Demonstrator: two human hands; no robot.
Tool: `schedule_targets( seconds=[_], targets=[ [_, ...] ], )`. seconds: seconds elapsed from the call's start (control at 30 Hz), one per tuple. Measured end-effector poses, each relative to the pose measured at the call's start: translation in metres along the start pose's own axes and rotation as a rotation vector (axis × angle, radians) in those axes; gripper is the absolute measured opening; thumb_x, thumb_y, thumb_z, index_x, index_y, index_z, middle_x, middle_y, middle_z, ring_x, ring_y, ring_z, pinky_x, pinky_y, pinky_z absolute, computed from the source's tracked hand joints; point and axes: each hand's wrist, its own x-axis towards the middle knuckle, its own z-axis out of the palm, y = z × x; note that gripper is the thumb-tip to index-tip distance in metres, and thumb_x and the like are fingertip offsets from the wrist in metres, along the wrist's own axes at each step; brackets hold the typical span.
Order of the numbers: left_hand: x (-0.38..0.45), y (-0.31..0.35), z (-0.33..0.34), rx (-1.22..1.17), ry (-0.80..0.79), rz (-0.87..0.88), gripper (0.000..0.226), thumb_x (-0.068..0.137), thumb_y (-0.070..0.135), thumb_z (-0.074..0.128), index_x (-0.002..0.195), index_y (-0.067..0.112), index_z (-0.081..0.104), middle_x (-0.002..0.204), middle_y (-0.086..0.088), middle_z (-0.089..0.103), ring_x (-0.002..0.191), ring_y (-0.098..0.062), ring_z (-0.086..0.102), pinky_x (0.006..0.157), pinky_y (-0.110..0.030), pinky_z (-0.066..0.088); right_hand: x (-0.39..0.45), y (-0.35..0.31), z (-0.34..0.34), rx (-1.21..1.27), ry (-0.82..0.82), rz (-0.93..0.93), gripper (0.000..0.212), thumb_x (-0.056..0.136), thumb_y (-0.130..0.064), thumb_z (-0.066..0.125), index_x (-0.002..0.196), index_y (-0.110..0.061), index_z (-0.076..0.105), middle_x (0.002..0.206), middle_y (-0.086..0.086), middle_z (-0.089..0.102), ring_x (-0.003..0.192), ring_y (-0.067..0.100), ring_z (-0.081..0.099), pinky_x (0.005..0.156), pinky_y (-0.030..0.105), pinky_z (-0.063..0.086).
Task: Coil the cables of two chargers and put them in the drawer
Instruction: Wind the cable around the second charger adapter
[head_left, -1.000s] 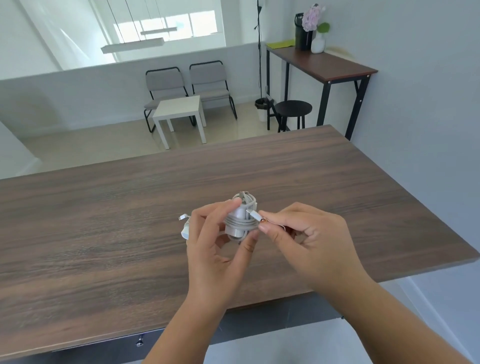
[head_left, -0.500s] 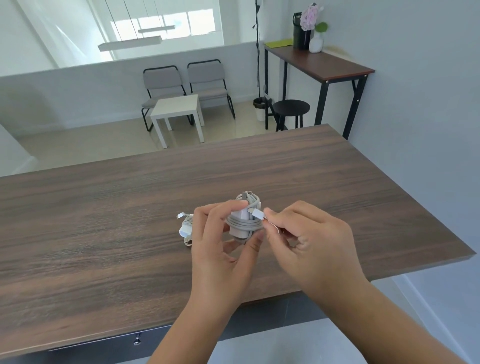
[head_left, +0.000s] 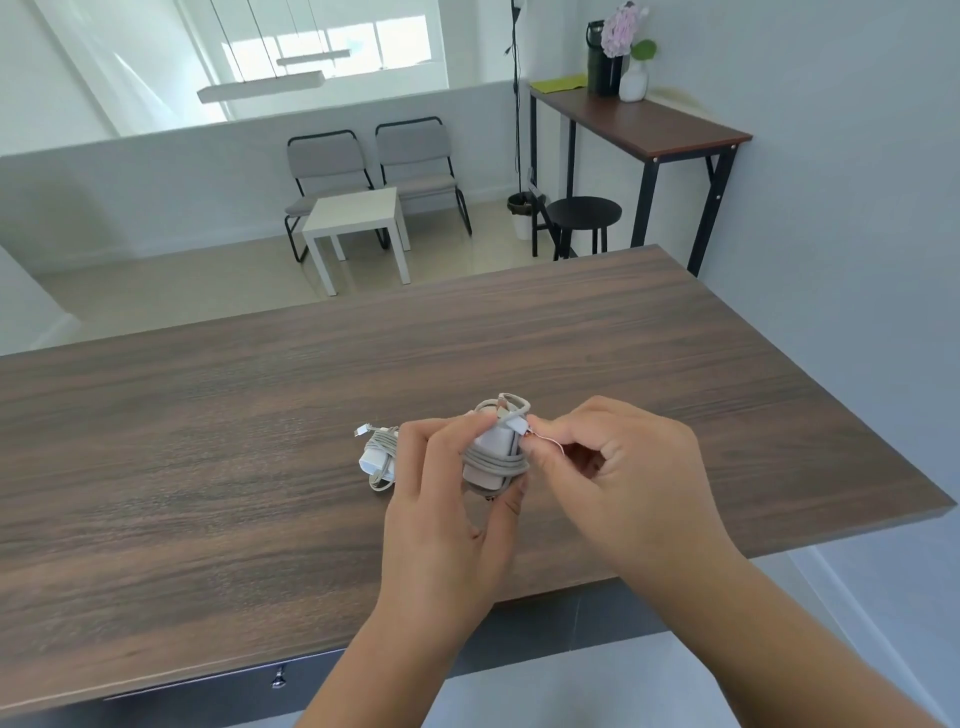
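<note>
Head view looks down on a dark wood counter (head_left: 208, 467) where both hands work over one charger (head_left: 493, 457). The left hand (head_left: 447, 519) grips the white charger block, thumb under it and fingers curled over its top, holding it just above the counter. A grey cable (head_left: 493, 464) is wound in several turns round the block. The right hand (head_left: 618, 483) pinches the cable's plug end (head_left: 519, 427) between thumb and forefinger, right against the block's upper side, its other fingers curled in. A second charger (head_left: 376, 457), its cable already coiled round it, lies on the counter just left of the left hand. At the counter's near edge a dark drawer front with a small keyhole (head_left: 279, 679) is closed
</note>
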Motion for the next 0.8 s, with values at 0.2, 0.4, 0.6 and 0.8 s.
schedule_targets(
  seconds=[0.2, 0.4, 0.6, 0.8],
  targets=[
    [-0.005, -0.002, 0.001, 0.065, -0.025, 0.080, 0.058, 0.075, 0.001, 0.080, 0.120, 0.025, 0.053, 0.114, -0.001, 0.052, 0.107, 0.004, 0.051, 0.071, -0.029, 0.055, -0.001, -0.002, -0.007, 0.212, -0.095, 0.200, 0.009, 0.077, -0.027, 0.079, 0.070, -0.025, 0.074, 0.063, -0.009, 0.069, 0.064, 0.009, 0.062, 0.055, 0.018, 0.047],
    [-0.001, -0.001, 0.003, 0.019, -0.051, 0.075, 0.054, 0.077, 0.003, 0.080, 0.117, 0.028, 0.054, 0.114, -0.003, 0.052, 0.107, 0.007, 0.049, 0.066, -0.032, 0.059, 0.001, -0.004, -0.013, 0.570, -0.146, 0.404, 0.027, 0.070, -0.012, 0.084, 0.071, -0.012, 0.057, 0.063, 0.007, 0.070, 0.056, 0.021, 0.067, 0.059, 0.042, 0.057],
    [0.002, 0.000, 0.002, -0.079, -0.213, 0.055, 0.050, 0.078, -0.001, 0.075, 0.110, 0.032, 0.056, 0.112, 0.005, 0.047, 0.102, -0.001, 0.052, 0.068, -0.035, 0.058, 0.009, 0.004, -0.026, 0.295, -0.305, 0.245, 0.039, 0.073, -0.023, 0.082, 0.072, -0.022, 0.043, 0.063, 0.004, 0.067, 0.058, 0.025, 0.061, 0.058, 0.041, 0.053],
    [0.007, 0.004, 0.008, -0.102, -0.180, 0.011, 0.063, 0.077, 0.002, 0.077, 0.122, 0.035, 0.047, 0.116, 0.017, 0.043, 0.101, -0.008, 0.056, 0.066, -0.034, 0.057, 0.007, 0.005, -0.034, 0.433, -0.280, 0.221, 0.023, 0.077, -0.021, 0.077, 0.082, -0.025, 0.055, 0.069, -0.005, 0.070, 0.067, 0.015, 0.067, 0.066, 0.035, 0.056]
  ],
)
